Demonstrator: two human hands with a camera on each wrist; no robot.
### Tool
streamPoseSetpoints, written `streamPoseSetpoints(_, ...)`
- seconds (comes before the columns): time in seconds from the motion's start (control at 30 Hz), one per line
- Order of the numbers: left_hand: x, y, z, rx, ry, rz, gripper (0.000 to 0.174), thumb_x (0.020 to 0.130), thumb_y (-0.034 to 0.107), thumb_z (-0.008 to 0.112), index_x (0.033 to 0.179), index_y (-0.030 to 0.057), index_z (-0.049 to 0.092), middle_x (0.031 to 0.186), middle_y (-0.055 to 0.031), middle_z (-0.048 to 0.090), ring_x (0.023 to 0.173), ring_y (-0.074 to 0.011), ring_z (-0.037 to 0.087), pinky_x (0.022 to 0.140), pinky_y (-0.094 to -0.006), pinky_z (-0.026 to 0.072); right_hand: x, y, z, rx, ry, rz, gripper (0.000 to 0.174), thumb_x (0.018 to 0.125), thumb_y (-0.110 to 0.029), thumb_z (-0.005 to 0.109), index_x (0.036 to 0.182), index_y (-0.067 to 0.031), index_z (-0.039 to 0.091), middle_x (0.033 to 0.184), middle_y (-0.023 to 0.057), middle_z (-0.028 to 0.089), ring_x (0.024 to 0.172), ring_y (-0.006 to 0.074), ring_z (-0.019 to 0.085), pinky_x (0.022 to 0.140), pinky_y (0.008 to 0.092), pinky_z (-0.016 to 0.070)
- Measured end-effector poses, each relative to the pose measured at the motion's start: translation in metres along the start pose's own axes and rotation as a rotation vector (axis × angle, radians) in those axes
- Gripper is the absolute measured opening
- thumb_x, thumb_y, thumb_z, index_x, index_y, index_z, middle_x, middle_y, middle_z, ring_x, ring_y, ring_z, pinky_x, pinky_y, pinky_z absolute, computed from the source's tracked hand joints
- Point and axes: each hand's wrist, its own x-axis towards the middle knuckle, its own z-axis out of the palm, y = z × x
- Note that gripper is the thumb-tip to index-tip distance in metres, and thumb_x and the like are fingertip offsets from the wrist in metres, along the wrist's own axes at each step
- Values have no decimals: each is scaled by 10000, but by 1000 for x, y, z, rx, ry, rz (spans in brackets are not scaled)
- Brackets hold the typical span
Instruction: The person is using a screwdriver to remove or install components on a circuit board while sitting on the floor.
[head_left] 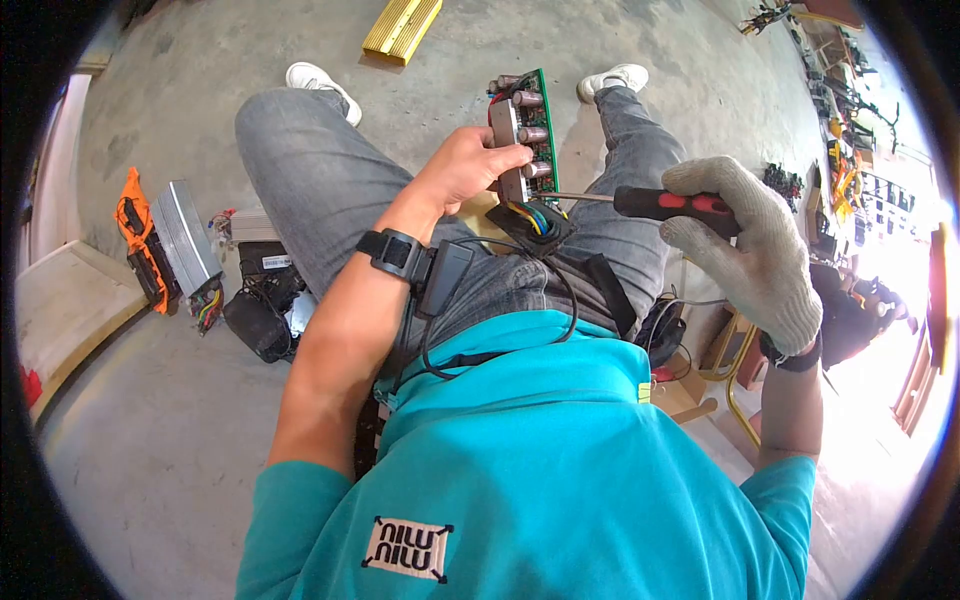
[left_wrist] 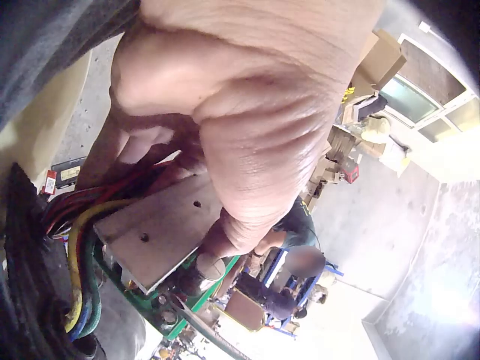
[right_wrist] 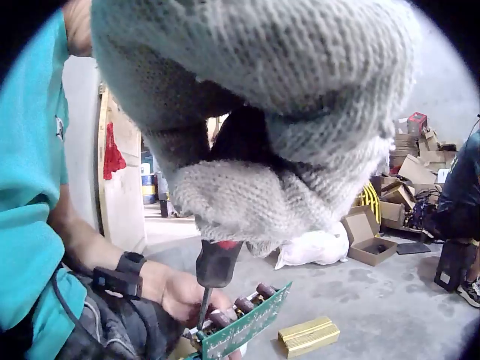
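Observation:
A green circuit board [head_left: 547, 130] with brown cylindrical capacitors and a flat metal plate [head_left: 507, 140] is gripped by the bare left hand [head_left: 470, 168], thumb on the plate side. In the left wrist view the thumb lies beside a capacitor [left_wrist: 209, 267], and the plate [left_wrist: 157, 236] shows two holes. The gloved right hand [head_left: 755, 235] grips a red and black screwdriver [head_left: 665, 203]; its shaft reaches the board's lower end. Coloured wires [head_left: 535, 218] run from that end into a black piece. In the right wrist view the screwdriver [right_wrist: 217, 262] points down at the board [right_wrist: 247, 324].
A yellow metal casing [head_left: 402, 30] lies on the floor ahead. To the left are an orange-and-black item [head_left: 145, 240], a silver casing [head_left: 187, 235] and black parts. Boxes and tools line the right side. Another person [right_wrist: 461, 187] is at the right wrist view's edge.

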Motion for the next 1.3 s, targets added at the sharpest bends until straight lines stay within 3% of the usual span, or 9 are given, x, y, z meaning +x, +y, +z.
streamPoseSetpoints(0.23, 2, 0, -1, -19, -7, -9, 249, 877, 198, 722, 1015, -8, 713, 899, -54, 723, 754, -116, 671, 664, -278, 535, 1, 0, 3, -40, -3, -20, 306, 816, -55, 746, 1105, -51, 647, 1006, 130, 690, 928, 256, 695, 847, 353, 546)
streamPoseSetpoints(0.3, 2, 3, -3, 62, -68, -71, 367, 943, 134, 642, 1257, -53, 614, 1184, -108, 675, 1047, -209, 699, 888, -354, 582, 1, 1, 3, -50, 3, -28, 307, 816, -56, 745, 1108, -54, 649, 998, 129, 688, 927, 256, 696, 844, 354, 547)
streamPoseSetpoints(0.53, 2, 2, 0, 85, -60, -93, 359, 944, 133, 639, 1257, -43, 621, 1154, -113, 685, 1051, -207, 698, 896, -354, 577, 2, -5, 2, -67, 3, 2, 292, 806, -51, 743, 1082, -66, 648, 969, 124, 679, 904, 267, 693, 810, 357, 548)
streamPoseSetpoints(0.6, 4, -4, 1, 21, -14, 22, 241, 871, 202, 727, 975, -15, 721, 863, -47, 717, 734, -109, 665, 657, -273, 537, 4, -6, 2, -58, 0, 20, 292, 803, -49, 742, 1078, -73, 648, 953, 118, 674, 900, 272, 690, 799, 362, 547)
streamPoseSetpoints(0.8, 3, -2, 2, 66, -2, 9, 230, 865, 208, 723, 957, -3, 729, 861, -43, 717, 732, -107, 661, 660, -281, 531, 12, -11, -1, -147, -53, -160, 289, 770, -25, 736, 1039, -89, 654, 1024, 116, 615, 935, 319, 660, 771, 383, 542)
streamPoseSetpoints(0.83, 3, -1, 1, 68, -4, 9, 230, 865, 208, 723, 957, -3, 729, 861, -43, 717, 732, -107, 661, 660, -281, 531, 14, -15, -3, -171, -75, -204, 308, 754, -5, 750, 1036, -76, 648, 1059, 99, 601, 929, 303, 662, 782, 377, 546)
streamPoseSetpoints(0.9, 4, 2, -2, 127, -66, -52, 333, 934, 147, 650, 1203, -50, 648, 1069, -115, 716, 992, -187, 704, 871, -333, 573, 18, -22, -6, -195, -95, -245, 327, 739, 14, 764, 1033, -63, 642, 1093, 82, 587, 924, 287, 663, 792, 372, 550)
streamPoseSetpoints(1.2, 6, -3, -1, 119, -63, -48, 355, 937, 130, 645, 1242, -50, 629, 1085, -106, 709, 982, -184, 705, 878, -323, 568, 28, -40, -5, -516, -270, -447, 265, 704, -11, 735, 919, -129, 635, 1072, 44, 581, 948, 296, 584, 775, 411, 521)
streamPoseSetpoints(1.3, 6, -4, 0, 95, -75, -26, 357, 939, 127, 643, 1247, -53, 622, 1094, -105, 706, 976, -180, 706, 874, -320, 569, 26, -46, -1, -621, -271, -439, 209, 746, -54, 707, 927, -139, 645, 1059, 44, 594, 926, 300, 573, 775, 400, 524)
